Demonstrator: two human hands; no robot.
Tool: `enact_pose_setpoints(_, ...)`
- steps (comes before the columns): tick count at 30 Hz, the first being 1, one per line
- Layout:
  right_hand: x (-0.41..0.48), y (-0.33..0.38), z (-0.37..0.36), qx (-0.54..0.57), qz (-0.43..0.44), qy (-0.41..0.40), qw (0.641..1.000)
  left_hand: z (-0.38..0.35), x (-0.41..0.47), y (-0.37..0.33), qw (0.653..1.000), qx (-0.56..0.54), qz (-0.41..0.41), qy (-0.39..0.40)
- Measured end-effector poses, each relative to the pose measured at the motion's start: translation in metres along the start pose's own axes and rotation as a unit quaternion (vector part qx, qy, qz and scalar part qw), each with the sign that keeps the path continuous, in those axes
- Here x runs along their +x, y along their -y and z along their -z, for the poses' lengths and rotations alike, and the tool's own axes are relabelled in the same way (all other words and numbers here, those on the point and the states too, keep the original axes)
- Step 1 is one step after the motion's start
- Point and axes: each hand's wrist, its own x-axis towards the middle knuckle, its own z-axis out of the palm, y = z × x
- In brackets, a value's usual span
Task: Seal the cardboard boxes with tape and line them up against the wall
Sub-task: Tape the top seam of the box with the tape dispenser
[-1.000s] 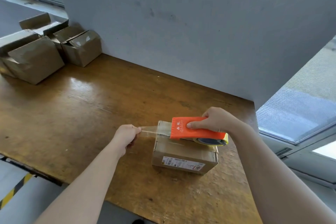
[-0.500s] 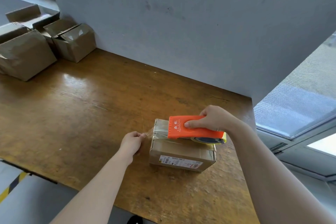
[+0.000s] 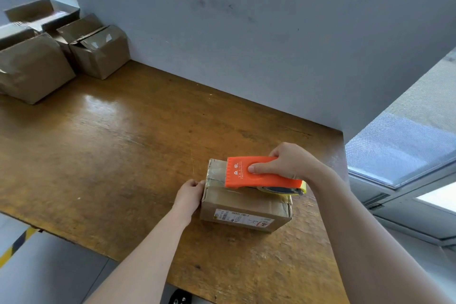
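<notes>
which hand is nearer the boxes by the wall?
Left. The left hand touches the labelled box's left end, the side facing those boxes; the right hand grips the tape dispenser atop it, farther right.

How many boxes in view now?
4: one box under the dispenser; far left, a large box, an open box at the wall, a rear box behind. Others may be hidden.

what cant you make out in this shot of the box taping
Head view only:
- Tape roll: mostly hidden under the orange dispenser that the right hand grips.
- Left hand: its fingertips are behind its own back, so pinching or pressing is unclear.
- Label on the box: print too small.
- Far boxes: cut off by left edge, blurred.
</notes>
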Motion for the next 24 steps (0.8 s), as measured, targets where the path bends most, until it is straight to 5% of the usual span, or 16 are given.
enact_pose_setpoints(4, 0.002, 0.001, -0.001, -0.01, -0.002, 0.0, 1.0, 0.008, -0.001, 0.005, 0.995, 0.094, 0.043, 0.0)
enact_pose_setpoints(7, 0.001, 0.0, -0.001, -0.006, -0.001, -0.003, 1.0, 0.007, 0.001, 0.002, 0.981, 0.172, -0.058, -0.069)
enact_pose_setpoints(10, 0.0, 0.0, -0.001, -0.006, -0.001, -0.004, 1.0, -0.002, -0.013, -0.011, 0.972, 0.084, -0.163, -0.148)
enact_pose_setpoints(16, -0.002, 0.001, -0.001, 0.001, 0.0, -0.005, 1.0, -0.015, -0.033, -0.004, 0.993, -0.03, -0.098, 0.059)
enact_pose_setpoints(24, -0.003, -0.003, -0.003, 0.013, 0.002, -0.013, 1.0, -0.005, -0.032, -0.026, 0.996, 0.049, -0.006, 0.079)
